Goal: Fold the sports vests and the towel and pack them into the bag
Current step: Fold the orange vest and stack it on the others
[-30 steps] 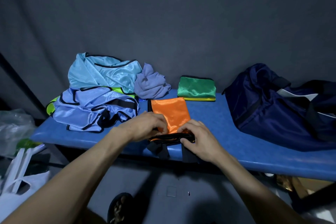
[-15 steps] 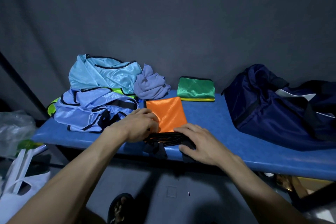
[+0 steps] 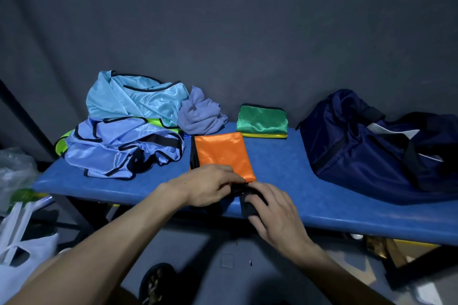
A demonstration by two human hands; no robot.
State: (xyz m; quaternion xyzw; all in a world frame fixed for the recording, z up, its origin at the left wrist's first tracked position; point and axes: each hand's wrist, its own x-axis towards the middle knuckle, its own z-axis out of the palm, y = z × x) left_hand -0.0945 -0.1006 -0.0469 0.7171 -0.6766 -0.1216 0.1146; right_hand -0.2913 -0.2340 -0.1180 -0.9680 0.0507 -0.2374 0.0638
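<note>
**Orange vest under both hands at the bench edge**

Orange and glossy, the vest [image 3: 223,153] lies folded to a narrow panel at the centre of the frame, on the blue bench [image 3: 285,171], with black trim down its left edge. Its near end is a bunch of black straps [image 3: 244,192] at the bench's front edge. The left hand [image 3: 210,187] lies over that end with its fingers curled down onto the cloth. The right hand [image 3: 275,210] presses beside it, fingers bent round the black straps; how tightly either hand pinches is hard to tell, since the fingertips are hidden.

At centre left sits a heap of unfolded vests: a light blue one [image 3: 133,101] on top, a paler blue one with black trim [image 3: 119,148] below, and a lime green edge [image 3: 60,146] showing beneath. A crumpled purple-grey towel [image 3: 200,114] leans against the heap's right side. Just beyond the orange vest lies a folded green vest [image 3: 261,119], stacked on a yellow one [image 3: 265,135]. The navy bag [image 3: 359,146] sits at the right end of the bench, apart from the vests.

A white plastic bag [image 3: 22,260] lies on the floor at lower left.
</note>
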